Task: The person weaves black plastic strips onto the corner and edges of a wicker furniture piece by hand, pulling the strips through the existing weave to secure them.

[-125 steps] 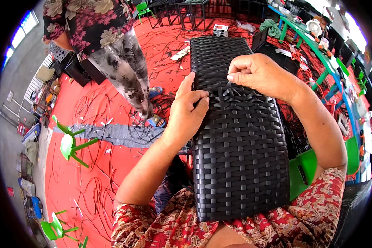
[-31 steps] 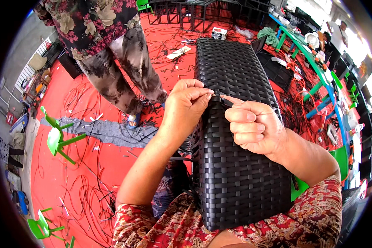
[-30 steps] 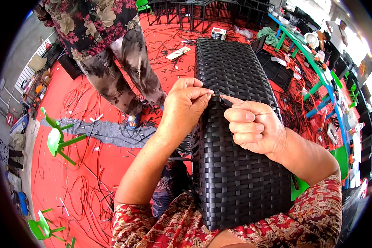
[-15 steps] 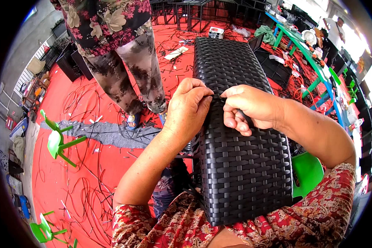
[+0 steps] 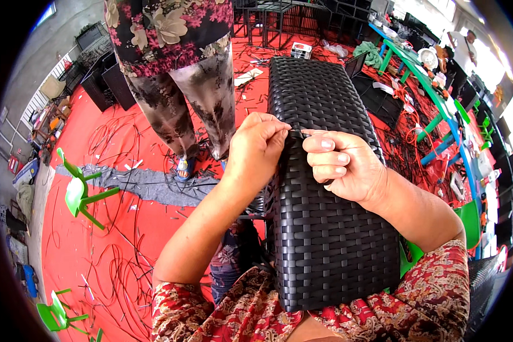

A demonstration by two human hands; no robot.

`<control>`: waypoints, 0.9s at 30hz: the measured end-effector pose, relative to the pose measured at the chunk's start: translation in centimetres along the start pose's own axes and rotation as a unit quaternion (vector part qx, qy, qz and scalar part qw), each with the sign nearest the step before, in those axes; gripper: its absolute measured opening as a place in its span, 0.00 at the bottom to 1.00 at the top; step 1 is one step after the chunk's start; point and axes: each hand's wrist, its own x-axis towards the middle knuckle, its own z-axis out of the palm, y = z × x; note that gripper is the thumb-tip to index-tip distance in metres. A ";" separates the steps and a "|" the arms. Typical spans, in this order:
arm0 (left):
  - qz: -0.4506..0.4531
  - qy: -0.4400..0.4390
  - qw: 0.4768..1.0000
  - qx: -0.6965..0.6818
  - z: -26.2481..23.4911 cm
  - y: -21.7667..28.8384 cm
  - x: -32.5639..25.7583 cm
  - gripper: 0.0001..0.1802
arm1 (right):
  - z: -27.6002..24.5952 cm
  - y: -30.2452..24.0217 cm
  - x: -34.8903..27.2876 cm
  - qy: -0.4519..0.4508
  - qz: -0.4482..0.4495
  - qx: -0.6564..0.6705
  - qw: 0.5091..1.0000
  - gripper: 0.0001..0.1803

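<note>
A long black woven panel (image 5: 330,228) lies on the person's lap and reaches away from them over the red floor (image 5: 97,239). Both hands meet at the left edge of the panel, near its middle. The left hand (image 5: 256,149) has its fingers closed, pinching a thin black strip (image 5: 297,133) at the edge. The right hand (image 5: 341,165) rests on the panel with fingers curled, and its thumb and first finger hold the same strip. Left of the panel another person stands in flowered clothes (image 5: 176,62). Further left of the panel stands a green chair (image 5: 77,191).
</note>
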 end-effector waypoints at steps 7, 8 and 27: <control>0.082 -0.078 0.992 0.057 0.6 1.9 2.3 0.06 | 1.4 -0.5 -2.2 -0.003 0.025 0.069 0.997 0.14; 0.099 -0.088 0.989 0.071 0.9 2.2 1.8 0.05 | 1.3 0.1 -2.9 0.022 -0.008 0.091 0.996 0.12; 0.151 -0.238 0.949 0.145 -0.2 3.3 4.3 0.05 | -1.6 -0.4 -0.3 0.001 -0.003 -0.061 0.998 0.11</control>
